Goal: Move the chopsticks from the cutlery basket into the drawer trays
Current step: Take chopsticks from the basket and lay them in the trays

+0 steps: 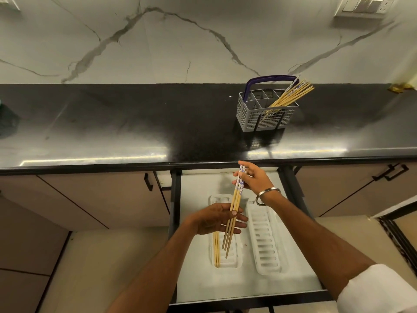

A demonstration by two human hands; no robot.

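Black stone counter over open drawer: I see my left hand and right hand pinching three patterned bamboo chopsticks above the left white slotted tray holding a pair at 7 o'clock, more waiting in the grey basket at 1 o'clock—roughly early-to-mid.

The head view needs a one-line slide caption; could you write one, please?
Both hands hold chopsticks over a white tray in the open drawer.
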